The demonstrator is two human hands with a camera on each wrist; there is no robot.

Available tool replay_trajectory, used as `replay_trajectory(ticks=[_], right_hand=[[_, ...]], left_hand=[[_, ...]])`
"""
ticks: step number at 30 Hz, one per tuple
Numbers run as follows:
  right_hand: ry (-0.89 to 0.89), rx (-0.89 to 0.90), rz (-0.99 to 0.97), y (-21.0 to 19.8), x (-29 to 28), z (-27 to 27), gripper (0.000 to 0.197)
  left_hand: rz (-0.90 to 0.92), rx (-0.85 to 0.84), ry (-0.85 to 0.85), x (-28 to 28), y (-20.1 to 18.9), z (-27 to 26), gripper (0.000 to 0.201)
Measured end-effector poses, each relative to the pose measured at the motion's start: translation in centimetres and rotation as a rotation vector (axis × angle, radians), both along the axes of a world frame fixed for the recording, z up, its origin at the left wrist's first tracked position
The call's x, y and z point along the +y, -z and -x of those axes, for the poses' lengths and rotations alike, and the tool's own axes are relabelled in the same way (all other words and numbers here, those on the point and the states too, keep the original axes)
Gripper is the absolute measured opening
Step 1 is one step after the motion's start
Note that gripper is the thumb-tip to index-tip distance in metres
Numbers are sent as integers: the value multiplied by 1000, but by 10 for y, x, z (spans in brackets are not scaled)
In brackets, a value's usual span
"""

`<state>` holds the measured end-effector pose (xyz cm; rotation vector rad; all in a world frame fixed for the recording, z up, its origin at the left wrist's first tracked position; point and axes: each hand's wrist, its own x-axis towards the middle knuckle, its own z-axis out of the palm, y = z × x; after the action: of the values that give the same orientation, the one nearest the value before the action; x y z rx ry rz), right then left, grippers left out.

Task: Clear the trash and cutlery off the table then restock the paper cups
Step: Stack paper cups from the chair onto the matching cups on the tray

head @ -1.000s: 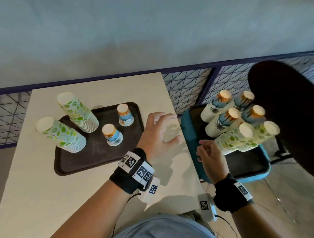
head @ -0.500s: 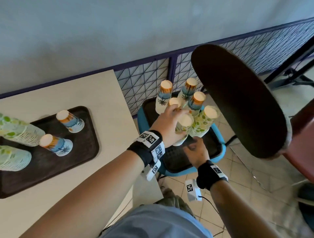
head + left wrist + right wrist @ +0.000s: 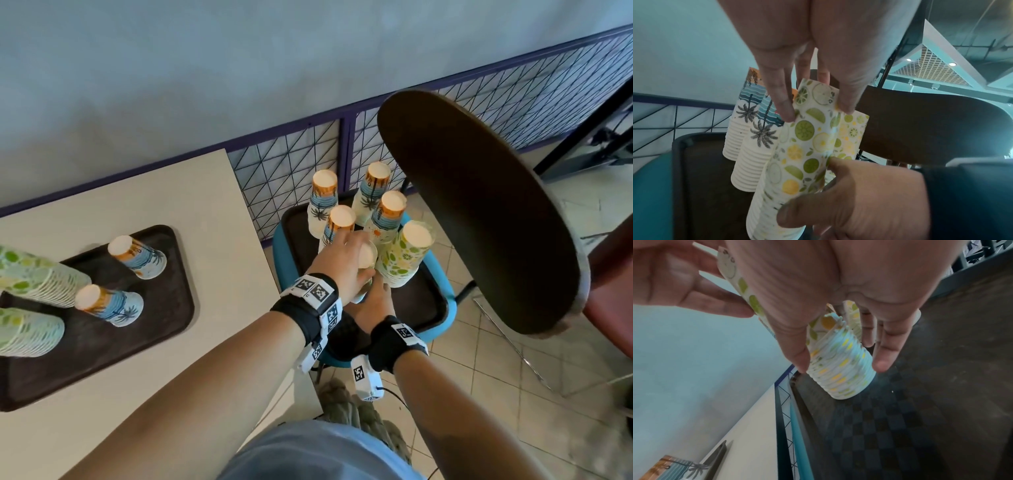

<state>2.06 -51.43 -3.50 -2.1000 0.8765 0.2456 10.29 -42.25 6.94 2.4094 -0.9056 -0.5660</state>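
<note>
A lime-print cup stack (image 3: 366,255) stands upside down on a dark tray (image 3: 421,301) on a blue chair, among several palm-print stacks (image 3: 322,202) and a second lime-print stack (image 3: 404,260). My left hand (image 3: 342,260) pinches the top of the stack (image 3: 805,154) between fingers and thumb (image 3: 818,112). My right hand (image 3: 373,301) grips its lower part (image 3: 840,374), thumb on one side and fingers on the other (image 3: 842,366). On the table, a brown tray (image 3: 102,359) carries two short palm-print stacks (image 3: 137,257) and two lime-print stacks (image 3: 34,277).
A large dark brown chair back (image 3: 479,212) hangs close over the right side of the chair's tray. A wire-mesh railing (image 3: 284,171) runs behind the chair and table. The beige table's edge (image 3: 260,274) lies just left of the blue chair (image 3: 445,298).
My view swung right from the table to the chair. My left hand left the table and took the top of the lime-print stack; my right hand closed on its lower part.
</note>
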Motion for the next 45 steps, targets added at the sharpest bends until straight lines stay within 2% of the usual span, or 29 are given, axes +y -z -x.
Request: replay_trajectory(ticks=[4, 8, 18, 21, 27, 32, 36, 39, 42, 45], right_hand=[[61, -23, -38, 1, 0, -2, 106], [23, -66, -51, 4, 3, -6, 111], [31, -193, -162, 13, -2, -5, 98], [41, -211, -188, 10, -2, -1, 96], [-8, -390, -279, 3, -9, 13, 90], [-93, -520, -474, -42, -5, 26, 69], [-193, -569, -497, -55, -2, 23, 76], [-193, -555, -469, -55, 2, 17, 85], [-222, -547, -413, -57, 3, 14, 85], [-264, -530, -395, -60, 3, 14, 87]], left_hand=[[10, -1, -13, 5, -3, 0, 55], [34, 23, -5, 15, -4, 1, 55], [176, 79, -124, 42, 8, -5, 62], [250, 98, -131, 46, 12, -3, 70], [250, 276, -226, 57, 14, 3, 103], [246, 474, -248, 59, 13, 6, 97], [342, 591, -211, 59, 15, 8, 82], [413, 618, -258, 61, 18, 5, 92], [485, 632, -300, 65, 20, 0, 99], [570, 663, -334, 70, 22, -5, 100]])
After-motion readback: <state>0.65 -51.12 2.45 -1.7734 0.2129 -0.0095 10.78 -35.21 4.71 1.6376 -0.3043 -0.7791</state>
